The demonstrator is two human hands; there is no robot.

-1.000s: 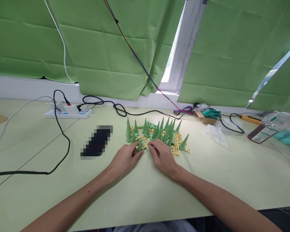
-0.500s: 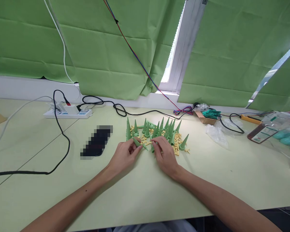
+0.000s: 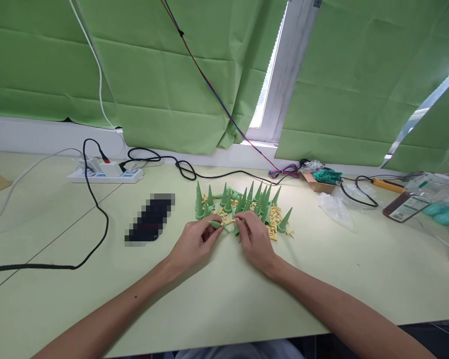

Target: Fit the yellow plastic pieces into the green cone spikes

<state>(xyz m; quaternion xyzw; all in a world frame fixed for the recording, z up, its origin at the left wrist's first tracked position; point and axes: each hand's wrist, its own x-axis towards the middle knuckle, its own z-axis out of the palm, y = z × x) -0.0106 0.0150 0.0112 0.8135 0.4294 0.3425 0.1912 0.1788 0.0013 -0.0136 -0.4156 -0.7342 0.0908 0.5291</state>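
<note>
My left hand [image 3: 199, 239] pinches a green cone [image 3: 214, 224] that lies nearly level, pointing left. My right hand [image 3: 255, 240] is closed on the right end of a small yellow piece [image 3: 229, 222]; the piece's other end meets the cone's right end between the hands. Behind them several green cones [image 3: 198, 199] stand upright on the table. Small yellow pieces [image 3: 275, 224] lie in a loose pile among the cones, mostly to the right. One cone [image 3: 285, 221] stands at the pile's right edge.
A dark, pixelated flat object [image 3: 151, 218] lies left of my hands. A white power strip [image 3: 130, 176] with black cables is at the back left. Further right are a small cardboard box [image 3: 320, 183], clear plastic [image 3: 336, 209] and a bottle [image 3: 406, 204] on its side.
The green cone in my left hand has turned from slanted to nearly level. Its end now meets the yellow piece at my right fingertips. My right hand has barely moved.
</note>
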